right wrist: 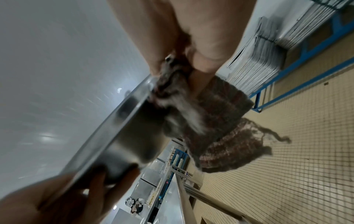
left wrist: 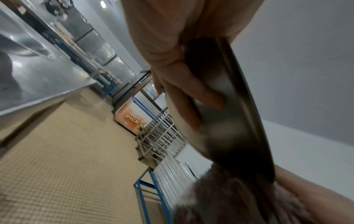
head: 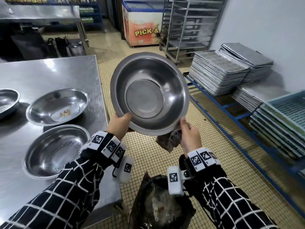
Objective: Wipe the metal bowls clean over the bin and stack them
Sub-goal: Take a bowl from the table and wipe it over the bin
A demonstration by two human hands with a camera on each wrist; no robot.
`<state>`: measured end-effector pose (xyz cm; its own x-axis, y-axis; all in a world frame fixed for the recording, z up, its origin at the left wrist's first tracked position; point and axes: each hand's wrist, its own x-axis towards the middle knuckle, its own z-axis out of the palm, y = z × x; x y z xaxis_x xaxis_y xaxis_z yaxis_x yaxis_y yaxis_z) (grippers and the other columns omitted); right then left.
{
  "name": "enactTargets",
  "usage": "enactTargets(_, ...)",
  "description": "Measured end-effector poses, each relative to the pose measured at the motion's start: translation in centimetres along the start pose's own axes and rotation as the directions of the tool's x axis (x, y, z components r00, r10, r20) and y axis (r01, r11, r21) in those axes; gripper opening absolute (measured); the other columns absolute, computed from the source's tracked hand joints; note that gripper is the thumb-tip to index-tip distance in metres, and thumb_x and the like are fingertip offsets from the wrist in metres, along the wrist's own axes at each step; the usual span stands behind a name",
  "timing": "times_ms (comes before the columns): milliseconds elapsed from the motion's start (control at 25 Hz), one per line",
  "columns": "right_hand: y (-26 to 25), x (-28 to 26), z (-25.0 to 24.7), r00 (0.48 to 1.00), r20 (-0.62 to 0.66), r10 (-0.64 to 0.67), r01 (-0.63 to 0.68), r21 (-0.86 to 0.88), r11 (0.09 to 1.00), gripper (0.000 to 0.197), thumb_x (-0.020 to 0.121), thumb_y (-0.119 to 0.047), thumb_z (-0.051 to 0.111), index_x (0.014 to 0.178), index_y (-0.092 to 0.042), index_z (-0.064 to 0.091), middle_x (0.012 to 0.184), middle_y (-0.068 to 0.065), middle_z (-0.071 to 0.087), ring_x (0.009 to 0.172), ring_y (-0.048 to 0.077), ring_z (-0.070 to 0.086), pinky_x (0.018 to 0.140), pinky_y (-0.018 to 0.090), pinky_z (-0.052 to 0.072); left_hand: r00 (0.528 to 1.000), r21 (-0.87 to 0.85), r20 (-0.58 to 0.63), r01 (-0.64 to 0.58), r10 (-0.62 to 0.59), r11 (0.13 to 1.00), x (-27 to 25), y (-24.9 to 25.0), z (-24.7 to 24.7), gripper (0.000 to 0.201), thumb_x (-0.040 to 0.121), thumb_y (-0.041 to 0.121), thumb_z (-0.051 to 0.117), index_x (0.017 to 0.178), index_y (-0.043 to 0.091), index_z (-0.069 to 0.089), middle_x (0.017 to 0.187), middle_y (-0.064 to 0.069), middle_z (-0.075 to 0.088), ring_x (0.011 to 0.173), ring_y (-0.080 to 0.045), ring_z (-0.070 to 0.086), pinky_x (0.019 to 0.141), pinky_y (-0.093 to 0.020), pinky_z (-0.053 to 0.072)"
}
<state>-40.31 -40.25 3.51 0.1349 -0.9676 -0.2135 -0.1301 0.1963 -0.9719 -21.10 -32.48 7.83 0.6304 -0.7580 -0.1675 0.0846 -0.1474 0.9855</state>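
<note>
Table (head: 49,71) with three bowls (head: 57,107) left, tray stacks (head: 217,73) right, bin (head: 158,207) below held bowl (head: 149,93).

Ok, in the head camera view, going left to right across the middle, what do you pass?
Bowl cut off at the left edge → bowl with food scraps → held bowl → stacked metal trays → blue mesh racks.

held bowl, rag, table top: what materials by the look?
Bowl: likely stainless steel, brushed and dull, soft reflections, thin rolled rim. Rag: woven or knitted cloth, brown-grey, fuzzy, with a frayed thread hanging; fibre cannot be told. Table: looks like stainless sheet, glossy, mirroring the lights.
</note>
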Motion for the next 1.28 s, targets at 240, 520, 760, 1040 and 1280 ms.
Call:
enactTargets(240, 3.6, -0.9, -1.9, 0.991, -0.095, -0.089, 0.08, -0.093, 0.992, 0.024, 0.094, -0.031, 0.051, 0.116, -0.029, 0.061, 0.112, -0.003, 0.062, 0.101, 0.015, 0.061, 0.082, 0.033, 0.056, 0.977, 0.607, 0.005, -0.173, 0.214, 0.776, 0.8, 1.2, -2.5, 0.04, 0.09, 0.008, 0.048, 0.13, 0.011, 0.049, 0.084, -0.003, 0.056, 0.068, -0.016, 0.051, 0.063, -0.027, 0.042)
enactTargets(520, -1.0, 3.1, 1.1, 0.881, 0.038, -0.471, 0.463, -0.267, 0.845, 0.03, 0.091, -0.021, 0.06, 0.119, -0.01, 0.065, 0.116, -0.001, 0.058, 0.107, 0.01, 0.055, 0.089, 0.001, 0.034, 0.89, 0.58, 0.371, -0.444, 0.263, 0.683, -0.3, 0.9, -1.1, 0.023, 0.091, 0.01, 0.051, 0.104, 0.029, 0.056, 0.082, -0.008, 0.065, 0.076, -0.024, 0.063, 0.064, -0.031, 0.051)
enactTargets(760, -3.1, 2.9, 4.9, 0.824, 0.265, -0.501, 0.553, -0.18, 0.813, 0.023, 0.09, -0.009, 0.061, 0.112, -0.013, 0.067, 0.107, 0.0, 0.061, 0.096, 0.006, 0.06, 0.091, 0.019, 0.046, 0.844, 0.493, 0.414, -0.522, 0.34, 0.696, -0.5, 2.1, -0.1, 0.036, 0.089, 0.006, 0.052, 0.078, 0.04, 0.048, 0.071, 0.007, 0.058, 0.062, -0.004, 0.054, 0.055, -0.013, 0.043)
enactTargets(1040, -1.3, 3.8, 1.9, 0.672, 0.589, -0.448, 0.728, -0.416, 0.545, 0.026, 0.082, -0.007, 0.063, 0.105, -0.001, 0.07, 0.116, 0.008, 0.06, 0.109, 0.022, 0.057, 0.104, 0.017, 0.032, 0.851, 0.444, 0.348, -0.52, 0.394, 0.73, 0.7, 2.8, -1.5, 0.034, 0.089, 0.002, 0.05, 0.093, 0.036, 0.052, 0.078, 0.012, 0.058, 0.072, 0.0, 0.055, 0.059, -0.001, 0.039)
enactTargets(1280, -6.1, 6.6, 0.5, 0.742, 0.152, -0.653, 0.647, -0.418, 0.638, 0.034, 0.09, -0.001, 0.054, 0.123, -0.004, 0.06, 0.124, 0.009, 0.054, 0.114, 0.02, 0.053, 0.096, 0.017, 0.036, 0.802, 0.412, 0.233, -0.593, 0.549, 0.691, 1.0, 2.3, -0.3, 0.025, 0.084, -0.005, 0.051, 0.108, -0.007, 0.054, 0.063, 0.018, 0.047, 0.058, 0.012, 0.048, 0.059, -0.009, 0.035)
